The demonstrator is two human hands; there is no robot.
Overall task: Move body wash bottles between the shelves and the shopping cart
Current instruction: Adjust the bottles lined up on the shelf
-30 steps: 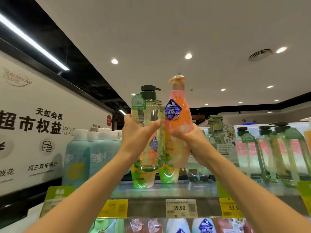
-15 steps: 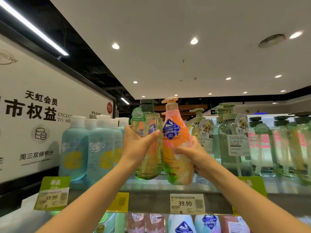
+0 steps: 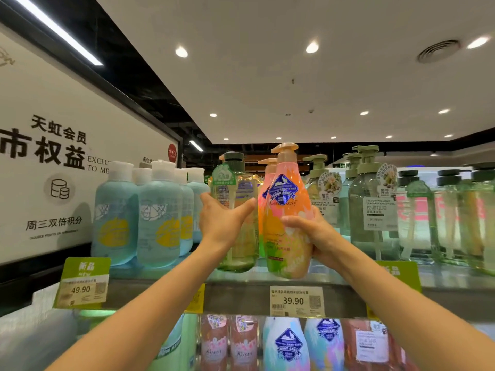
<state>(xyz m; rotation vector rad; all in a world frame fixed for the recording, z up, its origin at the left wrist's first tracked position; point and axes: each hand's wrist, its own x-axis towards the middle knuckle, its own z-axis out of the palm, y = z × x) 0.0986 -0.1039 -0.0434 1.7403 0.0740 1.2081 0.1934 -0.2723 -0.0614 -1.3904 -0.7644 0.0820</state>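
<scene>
My left hand (image 3: 223, 223) grips a clear green body wash bottle (image 3: 237, 247) with a dark pump cap, its base down at the top shelf (image 3: 345, 295). My right hand (image 3: 314, 231) grips an orange-pink body wash bottle (image 3: 285, 199) with a blue crest label, its base at the shelf's front edge. The two bottles stand side by side, nearly touching. More orange-pink bottles (image 3: 267, 170) stand right behind them. The shopping cart is out of view.
Pale blue bottles (image 3: 158, 218) with white caps stand left on the top shelf. Clear green pump bottles (image 3: 375, 210) fill the right. Price tags, one reading 39.90 (image 3: 296, 301), hang on the shelf edge. Pink and blue bottles (image 3: 288, 344) fill the shelf below. A white sign wall (image 3: 53, 156) stands left.
Both hands have lowered the two bottles from above the top shelf down onto it, and the view has come closer to the shelf.
</scene>
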